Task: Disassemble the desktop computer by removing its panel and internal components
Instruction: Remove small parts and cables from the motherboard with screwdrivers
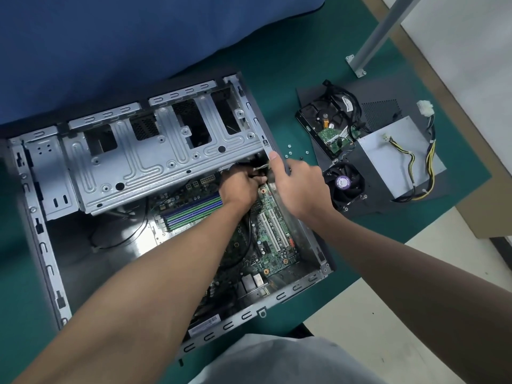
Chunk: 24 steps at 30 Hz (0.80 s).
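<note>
The desktop case [295, 287] is lying open on the green surface [277, 87], its long axis running from 8 o'clock to 2 o'clock, with the motherboard [273, 214] not yet lifted from its floor. Both hands are working at the board's 1 o'clock corner, just beneath the lip of the drive cage [155, 162]. The left hand [241, 188] is curling its fingers round a black cable bundle [255, 159] and gripping it; which plug it is holding cannot be told. The right hand [300, 187] is laying its thumb against the case's side rail [257, 115]; its other fingers are hidden, so their hold cannot be told. The bundle is lying at 12 o'clock from the left hand, the nearer of the two. In my judgement the step in hand is unplugging. The cage is overhanging at 12 o'clock and the rail is closing at 3 o'clock, so open room is lying toward 7 o'clock. The side panel [382, 112], well apart at 3 o'clock, is carrying the hard drive [327, 126], cooler fan [346, 184] and power supply [393, 159]; loose screws [289, 151] are lying between.
</note>
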### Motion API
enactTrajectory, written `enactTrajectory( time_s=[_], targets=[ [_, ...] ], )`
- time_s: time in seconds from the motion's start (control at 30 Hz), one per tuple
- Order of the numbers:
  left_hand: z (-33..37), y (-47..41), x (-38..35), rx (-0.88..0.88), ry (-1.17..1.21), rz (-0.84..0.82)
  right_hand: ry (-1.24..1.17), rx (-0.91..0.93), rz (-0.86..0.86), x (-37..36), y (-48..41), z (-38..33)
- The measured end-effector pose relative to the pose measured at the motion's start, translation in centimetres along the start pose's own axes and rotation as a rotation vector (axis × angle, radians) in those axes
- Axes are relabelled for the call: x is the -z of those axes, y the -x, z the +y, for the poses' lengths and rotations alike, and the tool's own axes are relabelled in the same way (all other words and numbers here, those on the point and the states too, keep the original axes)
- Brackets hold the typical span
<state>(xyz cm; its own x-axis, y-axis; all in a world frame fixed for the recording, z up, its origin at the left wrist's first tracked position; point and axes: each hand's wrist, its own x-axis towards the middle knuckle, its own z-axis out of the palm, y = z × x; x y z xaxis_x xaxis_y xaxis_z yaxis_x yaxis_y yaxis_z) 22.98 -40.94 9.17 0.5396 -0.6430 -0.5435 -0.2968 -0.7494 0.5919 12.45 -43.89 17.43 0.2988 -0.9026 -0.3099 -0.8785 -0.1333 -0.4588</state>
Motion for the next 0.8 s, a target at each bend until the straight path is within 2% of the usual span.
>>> enactTrajectory(
  time_s=[0.13, 0.27, 0.43, 0.6, 0.7, 0.8],
  targets=[
    [-0.4, 0.7, -0.6, -0.033, 0.141, -0.004, -0.004, -0.005, -0.009, 0.0, 0.1, 0.1],
    [-0.9, 0.6, -0.4, -0.148, 0.085, 0.002, -0.005, -0.013, -0.01, 0.1, 0.2, 0.0],
    [-0.6, 0.6, -1.2, -0.053, 0.205, 0.101, 0.004, -0.028, -0.013, 0.1, 0.2, -0.1],
    [-1.2, 1.3, -0.8, -0.25, 0.129, 0.115, 0.002, -0.027, -0.01, 0.1, 0.3, -0.1],
    [-0.9, 0.6, 0.0, -0.199, 0.102, 0.083, 0.009, -0.025, -0.012, 0.1, 0.2, -0.1],
    [0.0, -0.4, 1.3, -0.17, -0.007, -0.018, 0.011, -0.02, -0.007, 0.0, 0.2, -0.2]
  ],
)
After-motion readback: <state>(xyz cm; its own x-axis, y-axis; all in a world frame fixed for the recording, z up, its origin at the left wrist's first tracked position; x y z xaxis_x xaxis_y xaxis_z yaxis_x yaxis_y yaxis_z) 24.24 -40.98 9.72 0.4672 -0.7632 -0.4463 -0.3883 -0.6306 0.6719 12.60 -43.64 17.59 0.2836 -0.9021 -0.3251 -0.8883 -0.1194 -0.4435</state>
